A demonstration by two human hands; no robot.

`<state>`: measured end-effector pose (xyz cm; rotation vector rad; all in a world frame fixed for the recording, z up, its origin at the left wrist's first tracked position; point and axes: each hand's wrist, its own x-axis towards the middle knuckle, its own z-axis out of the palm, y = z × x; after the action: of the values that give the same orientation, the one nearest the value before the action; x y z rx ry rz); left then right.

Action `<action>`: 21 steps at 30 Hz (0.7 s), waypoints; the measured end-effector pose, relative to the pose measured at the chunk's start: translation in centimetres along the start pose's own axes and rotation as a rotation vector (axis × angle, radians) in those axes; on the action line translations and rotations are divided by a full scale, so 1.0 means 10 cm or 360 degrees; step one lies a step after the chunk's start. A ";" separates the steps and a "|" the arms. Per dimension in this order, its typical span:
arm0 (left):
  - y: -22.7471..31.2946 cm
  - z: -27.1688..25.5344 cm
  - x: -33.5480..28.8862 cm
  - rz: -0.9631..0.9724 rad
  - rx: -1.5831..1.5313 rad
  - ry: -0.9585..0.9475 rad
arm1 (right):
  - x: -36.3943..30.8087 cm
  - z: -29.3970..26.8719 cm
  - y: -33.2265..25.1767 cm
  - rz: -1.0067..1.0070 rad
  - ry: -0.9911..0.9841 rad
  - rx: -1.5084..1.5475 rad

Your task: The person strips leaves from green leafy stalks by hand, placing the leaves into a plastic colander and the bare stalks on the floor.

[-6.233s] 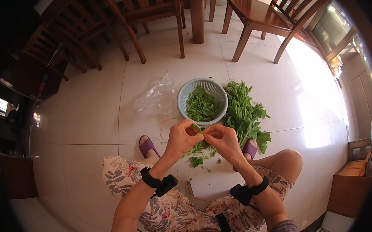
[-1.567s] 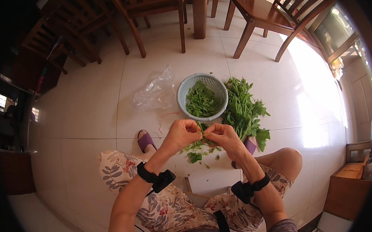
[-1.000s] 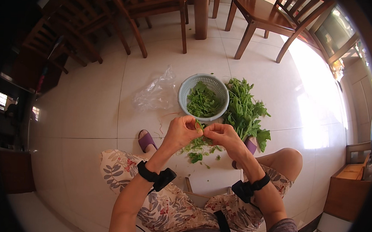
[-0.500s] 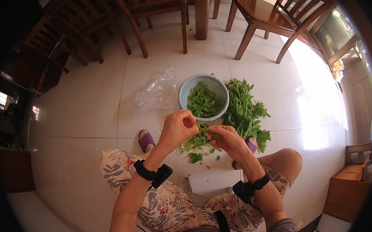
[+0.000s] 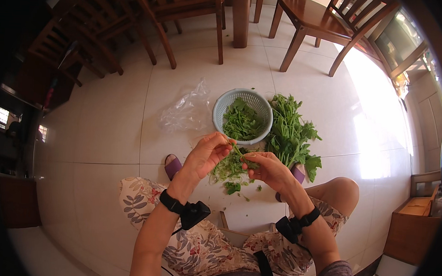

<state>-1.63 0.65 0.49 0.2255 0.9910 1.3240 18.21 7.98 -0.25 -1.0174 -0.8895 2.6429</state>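
A thin green leafy stem [image 5: 237, 150] stretches between my two hands, in front of the basket. My left hand [image 5: 207, 153] pinches its upper left end between thumb and fingertips. Its lower right end, with some leaf, is pinched in my right hand [image 5: 269, 168]. Just beyond stands a round grey-blue plastic basket [image 5: 218, 119] with picked green leaves and stems [image 5: 242, 120] inside. A large bunch of leafy greens [image 5: 291, 128] lies on the floor against the basket's right side. Under my hands is a loose heap of stem scraps and peelings [image 5: 224, 171].
A crumpled clear plastic bag [image 5: 186, 109] lies left of the basket. My feet in purple slippers [image 5: 172, 168] flank the scraps. Wooden chairs [image 5: 317, 24] and a table leg [image 5: 240, 20] stand at the far side. A wooden cabinet [image 5: 409, 235] is at the right.
My left hand has turned, its palm now showing more, and has come slightly lower. The stem between the hands shows more clearly. My right hand has shifted only slightly.
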 end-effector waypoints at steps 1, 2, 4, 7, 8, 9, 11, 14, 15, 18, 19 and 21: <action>-0.01 0.00 0.01 -0.0022 -0.0077 0.0028 | 0.00 -0.01 0.01 0.0001 -0.0014 0.0006; -0.02 -0.01 0.01 -0.0045 -0.0155 0.0057 | 0.00 -0.01 0.00 0.0004 -0.0028 0.0013; -0.03 0.00 0.01 -0.0072 -0.0274 0.0135 | 0.00 0.01 0.00 0.0007 -0.0029 0.0029; -0.05 0.01 0.01 -0.0091 -0.0377 0.0264 | -0.01 0.06 -0.02 0.0008 -0.0007 0.0052; -0.04 0.02 0.00 -0.0101 -0.0397 0.0295 | -0.01 0.06 -0.02 0.0010 -0.0014 0.0055; -0.04 0.02 0.00 -0.0111 -0.0417 0.0326 | -0.01 0.07 -0.02 0.0011 -0.0021 0.0057; -0.04 0.01 0.01 -0.0118 -0.0410 0.0342 | 0.00 0.03 0.00 0.0019 -0.0062 0.0056; -0.02 0.00 0.01 -0.0107 -0.0384 0.0365 | 0.01 0.02 0.00 0.0030 -0.0086 0.0060; -0.01 0.00 0.01 -0.0099 -0.0373 0.0374 | 0.01 0.02 0.00 0.0034 -0.0088 0.0063; 0.01 0.00 0.00 -0.0084 -0.0354 0.0369 | 0.00 0.04 -0.02 0.0028 -0.0107 0.0055; 0.01 0.00 0.00 -0.0070 -0.0345 0.0373 | 0.00 0.04 -0.02 0.0033 -0.0107 0.0060; 0.01 0.00 0.00 -0.0043 -0.0329 0.0380 | 0.00 0.04 -0.01 0.0041 -0.0107 0.0067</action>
<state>-1.69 0.66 0.52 -0.1056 1.0424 1.4403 17.93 7.92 0.01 -0.9417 -0.8356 2.7200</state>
